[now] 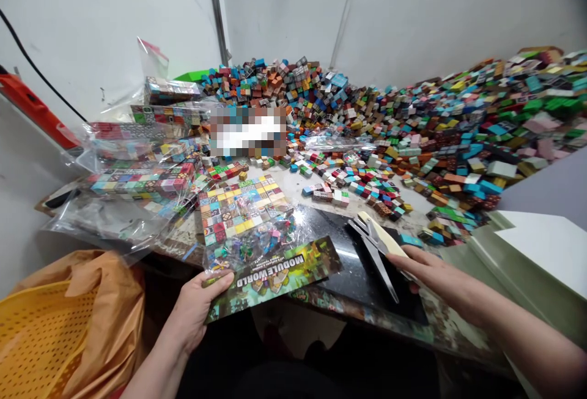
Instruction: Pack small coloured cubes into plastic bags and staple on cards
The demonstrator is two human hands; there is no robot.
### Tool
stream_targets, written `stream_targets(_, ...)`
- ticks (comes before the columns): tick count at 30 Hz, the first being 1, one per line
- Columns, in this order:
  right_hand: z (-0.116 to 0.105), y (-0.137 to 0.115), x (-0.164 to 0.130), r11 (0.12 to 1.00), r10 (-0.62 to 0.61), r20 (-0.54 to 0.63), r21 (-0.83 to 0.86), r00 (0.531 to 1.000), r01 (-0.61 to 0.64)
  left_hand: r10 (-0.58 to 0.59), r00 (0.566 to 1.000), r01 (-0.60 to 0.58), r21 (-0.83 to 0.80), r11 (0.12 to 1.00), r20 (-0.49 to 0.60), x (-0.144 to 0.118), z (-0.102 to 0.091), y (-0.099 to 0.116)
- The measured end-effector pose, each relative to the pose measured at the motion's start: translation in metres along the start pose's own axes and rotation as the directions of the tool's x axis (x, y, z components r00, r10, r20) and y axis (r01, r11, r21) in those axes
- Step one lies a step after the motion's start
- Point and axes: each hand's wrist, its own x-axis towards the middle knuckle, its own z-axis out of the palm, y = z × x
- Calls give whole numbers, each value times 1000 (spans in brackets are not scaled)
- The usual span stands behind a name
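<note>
Now | left hand (198, 307) pinches bagged block pack (257, 246) by its card | right hand (424, 273) lies flat on scissors (376, 251), gripping nothing | risk: blades snag the bag beside them

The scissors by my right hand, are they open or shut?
Shut. The scissors lie flat on the black surface with both blades together in one point, under the right hand.

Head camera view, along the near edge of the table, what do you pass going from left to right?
Yellow basket → left hand → Module World card on the bagged blocks → scissors → right hand → pale green box.
</note>
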Motion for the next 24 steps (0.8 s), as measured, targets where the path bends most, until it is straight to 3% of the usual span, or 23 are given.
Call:
stream_targets(4,0,1,6,995,-28,96,-91,995,37,-9,1000,9,9,1000,-3,-1,-1,0)
stream_targets(10,2,-7,2,934,-252,-117,-290,961,209,-14,1000,13,24,1000,13,-1,-1,2)
stream_targets(15,5,-26,2,885,-437,-118,-237,892,402,-12,1000,11,24,1000,22,0,-2,1)
stream_targets(20,14,-45,24,873,-457,-174,-274,872,403,-9,999,9,14,1000,36,0,-3,1)
stream_targets(24,23,-67,21,880,-455,-155,-229,877,416,-15,999,15,5,1000,33,1,-3,1)
